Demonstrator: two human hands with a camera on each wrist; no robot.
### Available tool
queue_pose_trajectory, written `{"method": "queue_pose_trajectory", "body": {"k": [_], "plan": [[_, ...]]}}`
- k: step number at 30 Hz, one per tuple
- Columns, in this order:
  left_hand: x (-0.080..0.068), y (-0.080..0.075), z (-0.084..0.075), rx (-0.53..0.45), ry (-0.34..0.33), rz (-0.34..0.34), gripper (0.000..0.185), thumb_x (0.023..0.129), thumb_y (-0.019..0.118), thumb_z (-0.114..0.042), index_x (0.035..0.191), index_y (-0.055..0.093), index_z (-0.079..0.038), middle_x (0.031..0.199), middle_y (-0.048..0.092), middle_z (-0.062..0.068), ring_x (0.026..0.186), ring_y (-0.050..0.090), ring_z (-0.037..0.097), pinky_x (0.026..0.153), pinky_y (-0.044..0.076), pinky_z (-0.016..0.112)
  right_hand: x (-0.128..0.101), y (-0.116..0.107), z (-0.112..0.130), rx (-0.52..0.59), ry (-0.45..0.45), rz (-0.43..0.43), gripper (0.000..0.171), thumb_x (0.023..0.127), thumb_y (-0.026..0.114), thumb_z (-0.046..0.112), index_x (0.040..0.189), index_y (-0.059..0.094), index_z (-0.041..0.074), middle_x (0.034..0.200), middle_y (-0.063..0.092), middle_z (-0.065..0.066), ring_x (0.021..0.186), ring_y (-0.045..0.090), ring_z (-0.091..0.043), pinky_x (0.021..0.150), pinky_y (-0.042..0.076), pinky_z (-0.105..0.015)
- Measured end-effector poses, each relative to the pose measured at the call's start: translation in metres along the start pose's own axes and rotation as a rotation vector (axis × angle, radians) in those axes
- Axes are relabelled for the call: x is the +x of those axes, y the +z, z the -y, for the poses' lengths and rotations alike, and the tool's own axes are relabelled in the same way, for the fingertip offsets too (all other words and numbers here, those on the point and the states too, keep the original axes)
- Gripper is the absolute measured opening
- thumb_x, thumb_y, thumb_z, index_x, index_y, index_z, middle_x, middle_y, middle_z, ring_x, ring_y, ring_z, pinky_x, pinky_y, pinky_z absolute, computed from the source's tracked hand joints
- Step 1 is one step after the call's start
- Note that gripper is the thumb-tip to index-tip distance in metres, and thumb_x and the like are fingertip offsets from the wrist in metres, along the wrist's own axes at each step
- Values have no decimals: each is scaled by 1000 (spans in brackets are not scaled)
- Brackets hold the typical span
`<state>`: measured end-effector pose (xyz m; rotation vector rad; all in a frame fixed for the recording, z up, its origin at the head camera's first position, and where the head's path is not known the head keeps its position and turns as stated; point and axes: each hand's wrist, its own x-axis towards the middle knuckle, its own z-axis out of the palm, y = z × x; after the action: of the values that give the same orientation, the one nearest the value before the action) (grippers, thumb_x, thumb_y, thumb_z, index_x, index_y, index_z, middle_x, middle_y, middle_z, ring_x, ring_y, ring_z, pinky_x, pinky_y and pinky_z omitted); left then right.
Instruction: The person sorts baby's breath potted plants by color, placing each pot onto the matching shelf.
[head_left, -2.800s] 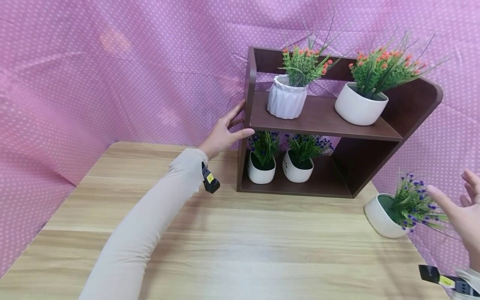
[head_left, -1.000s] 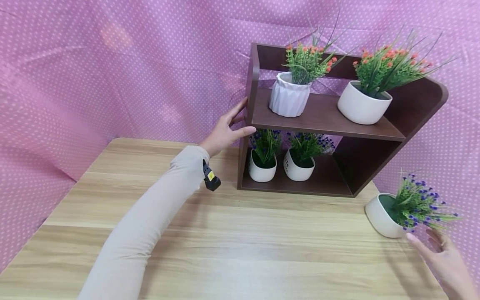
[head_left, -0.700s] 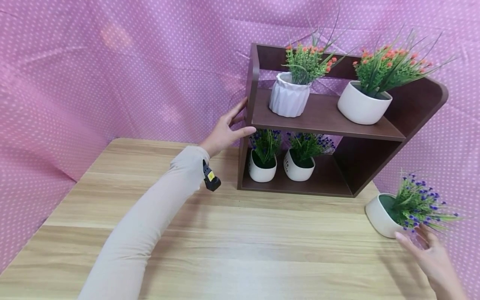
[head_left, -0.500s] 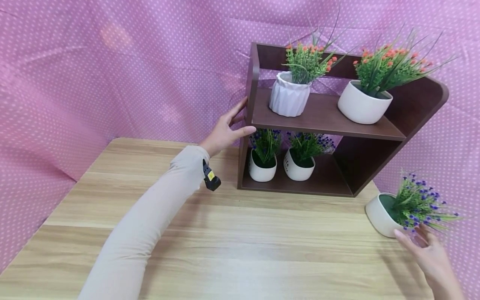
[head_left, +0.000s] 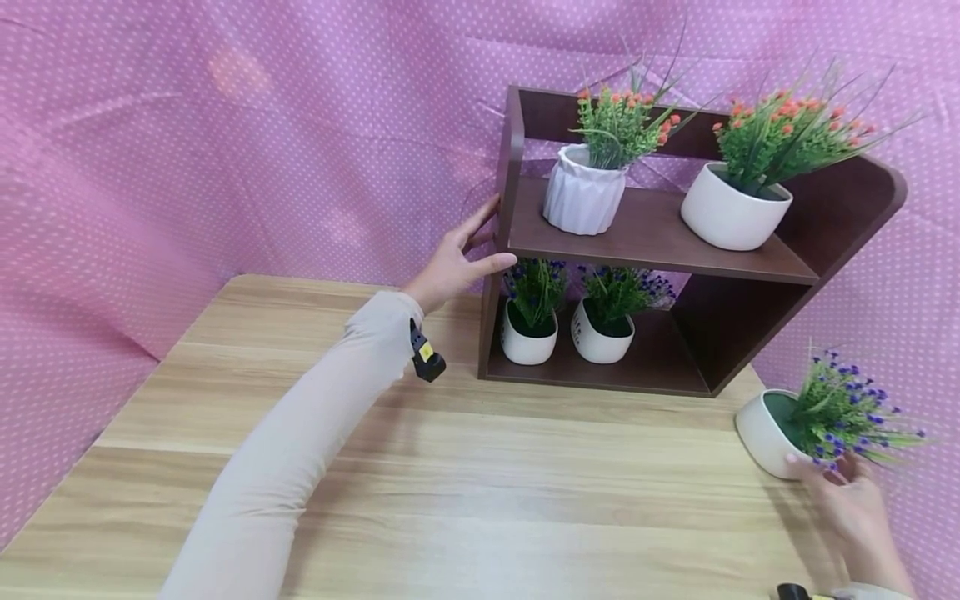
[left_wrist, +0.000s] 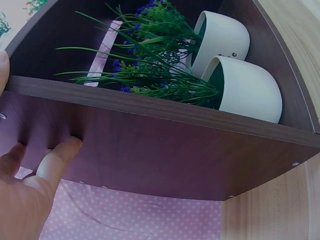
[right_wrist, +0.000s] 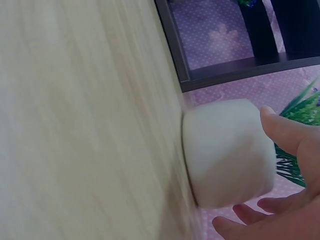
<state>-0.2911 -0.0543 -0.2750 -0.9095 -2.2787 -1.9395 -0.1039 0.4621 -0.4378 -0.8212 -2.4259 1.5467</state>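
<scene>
My left hand [head_left: 495, 236] lies flat against the left side panel of a dark brown wooden shelf [head_left: 652, 233], thumb on its front edge. In the left wrist view the left hand [left_wrist: 30, 115] has straight fingers [left_wrist: 60, 155] on the panel [left_wrist: 175, 145]. At the table's right edge stands a white pot of purple flowers [head_left: 761, 433]. My right hand [head_left: 825, 467] reaches around it, thumb touching its side. In the blurred right wrist view the pot [right_wrist: 227, 150] sits between the thumb [right_wrist: 285, 132] and the loosely spread fingers [right_wrist: 250, 215] of the right hand [right_wrist: 270, 170].
The upper board carries a ribbed white pot [head_left: 583, 200] and a round white pot [head_left: 731, 218], both with orange flowers. Two small pots [head_left: 528, 342] [head_left: 600, 340] with purple flowers stand below. The wooden table [head_left: 487, 467] is backed by pink dotted cloth [head_left: 262, 150].
My right hand came down from a raised position and moved in to the pot of purple flowers until its thumb met the pot. The left hand stayed on the shelf.
</scene>
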Motion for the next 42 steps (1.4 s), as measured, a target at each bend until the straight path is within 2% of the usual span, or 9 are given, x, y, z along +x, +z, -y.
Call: {"method": "queue_pose_trajectory", "body": {"k": [3,5,8,12,14,19,23,30,42], "plan": [[0,0,0,9,-3,-1,79,91,66,-15,154,19,-24,160,17,-1,140,33,25,106,41,36,5,4,0,7,11,-17,90,89,68,31,154,8,16,132,41,1,109,43,4,77,39,-2],[0,0,0,13,-6,-2,79,91,66,-15,154,19,-25,160,17,-2,140,32,26,106,41,36,6,7,2,-6,46,-30,93,89,67,33,154,4,15,143,36,-9,116,42,0,84,38,-4],[0,0,0,11,-6,-4,79,91,66,-15,154,19,-25,160,17,-2,141,32,26,107,40,37,8,12,4,30,113,-74,99,87,69,35,154,-1,16,147,31,-9,117,41,-3,90,34,-5],[0,0,0,3,-7,-7,80,91,67,-14,154,20,-25,160,17,-2,140,32,25,107,40,36,8,16,5,68,136,-122,98,85,73,33,153,5,17,122,37,8,96,39,5,82,34,-5],[0,1,0,0,-5,-6,80,91,67,-14,154,20,-24,160,18,-1,140,33,25,107,40,36,7,17,5,79,130,-129,94,84,73,32,150,8,19,115,37,9,93,39,4,76,35,-4],[0,1,0,1,6,-2,79,91,66,-13,154,19,-23,160,18,0,140,33,26,107,40,36,9,20,3,217,97,-146,71,80,79,23,129,28,34,109,41,12,90,42,4,72,36,-5],[1,1,1,-1,12,-1,79,91,66,-13,154,19,-22,160,18,0,140,33,26,108,39,37,10,23,1,299,55,-174,62,76,82,16,112,36,37,106,45,15,90,43,4,74,36,-5],[1,0,2,-10,19,2,79,91,66,-13,154,20,-22,160,18,0,140,33,25,109,38,40,10,26,6,320,80,-205,58,76,82,14,108,37,35,103,41,12,86,40,1,67,37,-5],[1,0,1,-17,13,4,79,91,66,-12,154,19,-22,160,18,0,140,33,25,108,39,39,7,29,9,363,75,-239,58,76,81,11,107,38,32,103,40,12,87,41,2,67,38,-3]]}}
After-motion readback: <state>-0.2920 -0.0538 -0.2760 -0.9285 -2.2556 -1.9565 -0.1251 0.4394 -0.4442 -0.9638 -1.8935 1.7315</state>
